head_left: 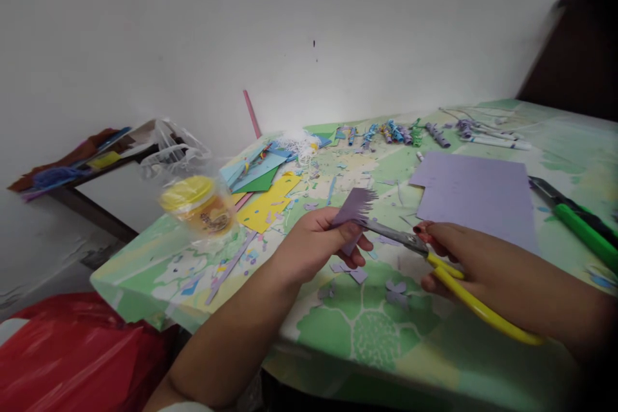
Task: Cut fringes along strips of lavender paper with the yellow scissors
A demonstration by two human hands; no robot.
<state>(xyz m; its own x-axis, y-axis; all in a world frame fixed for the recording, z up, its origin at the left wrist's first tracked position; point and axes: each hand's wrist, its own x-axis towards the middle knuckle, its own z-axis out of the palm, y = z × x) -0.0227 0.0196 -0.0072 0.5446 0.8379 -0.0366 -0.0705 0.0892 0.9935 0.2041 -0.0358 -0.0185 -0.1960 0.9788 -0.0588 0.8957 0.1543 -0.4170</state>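
Pinched in my left hand (313, 241) is a small purple paper strip (351, 207), its right edge cut into a fringe. My right hand (463, 254) grips yellow-handled scissors (451, 277), whose blades point left and reach the strip's fringed side near my left thumb. Below the blades lie purple paper scraps (396, 293), one of them flower-shaped. Just beyond my right hand, a larger sheet of purple paper (477, 196) lies flat with a notch at its left side.
A green utility knife (582, 228) lies at the right. Several fringed paper rolls (394, 132) and markers (497, 141) stretch along the back. Left are coloured papers (268, 203), white shredded strands (298, 143) and a yellow-lidded tub (197, 205) in clear plastic near the table edge.
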